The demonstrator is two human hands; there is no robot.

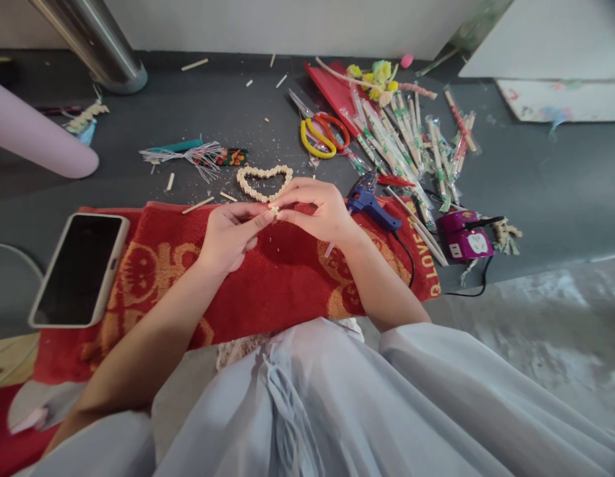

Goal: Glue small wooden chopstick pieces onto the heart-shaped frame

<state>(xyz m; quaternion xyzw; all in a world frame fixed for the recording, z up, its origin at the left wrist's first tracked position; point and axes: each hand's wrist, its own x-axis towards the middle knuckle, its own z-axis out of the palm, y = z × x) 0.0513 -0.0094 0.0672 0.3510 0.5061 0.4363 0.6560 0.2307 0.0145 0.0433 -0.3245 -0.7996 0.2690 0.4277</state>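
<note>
Between my fingertips is a small cream-coloured cluster (274, 209), too small to make out in detail. My left hand (228, 233) pinches it from the left with thumb and fingers. From the right, my right hand (317, 211) closes its thumb and fingertips on the same piece. Just beyond my hands lies a heart-shaped outline (245, 183) made of many little cream pieces. A blue glue gun (372, 204) rests on its side by my right wrist. Below both hands a red towel (258, 291) with orange figures is spread.
Yellow- and orange-handled scissors (321, 132) lie behind the hands. To the right are several wrapped sticks (401, 142) and a purple plug adapter (466, 235) with a black cord. A phone (81, 270) lies left on the towel. A metal post (106, 50) stands at the back left.
</note>
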